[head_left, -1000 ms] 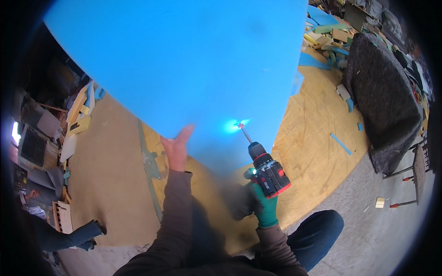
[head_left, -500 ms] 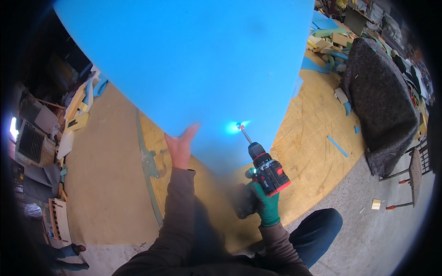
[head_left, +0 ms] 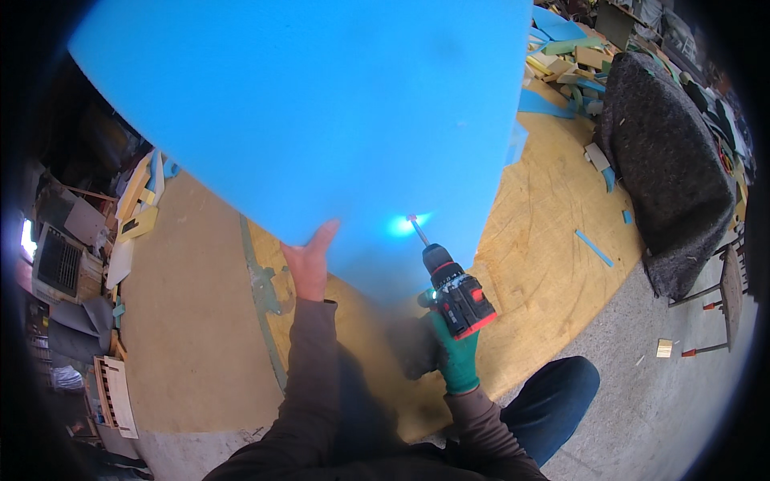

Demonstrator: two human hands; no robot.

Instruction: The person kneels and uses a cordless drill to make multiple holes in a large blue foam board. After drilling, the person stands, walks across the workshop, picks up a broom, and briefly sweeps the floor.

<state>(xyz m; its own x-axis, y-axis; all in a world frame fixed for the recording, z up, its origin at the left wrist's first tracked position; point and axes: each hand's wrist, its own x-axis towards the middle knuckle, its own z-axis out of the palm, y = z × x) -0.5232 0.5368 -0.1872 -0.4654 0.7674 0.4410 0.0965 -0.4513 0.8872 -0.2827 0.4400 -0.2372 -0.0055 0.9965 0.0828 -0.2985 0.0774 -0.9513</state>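
Head view | gripped foam point(head_left: 321, 112) by near edge with left hand point(head_left: 307, 263), over tabletop point(head_left: 545, 240) | clutched drill point(head_left: 459, 295) in right hand point(head_left: 457, 359), pointed bit point(head_left: 420, 232) at foam | judged light, bendy, easily gouged; best held by edges

A person's left grip point(head_left: 306, 263), a bare hand, holds the near left edge of a blue sheet point(head_left: 321, 112), while the right grip point(head_left: 459, 359), gloved in green, clasps a drill point(head_left: 462, 303), its bit point(head_left: 421, 233) meeting a bright spot point(head_left: 399, 226) on the sheet. At right, a blue strip point(head_left: 594, 248) lies on the yellow bench point(head_left: 553, 208); offcuts point(head_left: 581, 60) heap far right, beyond a dark mat point(head_left: 666, 176).
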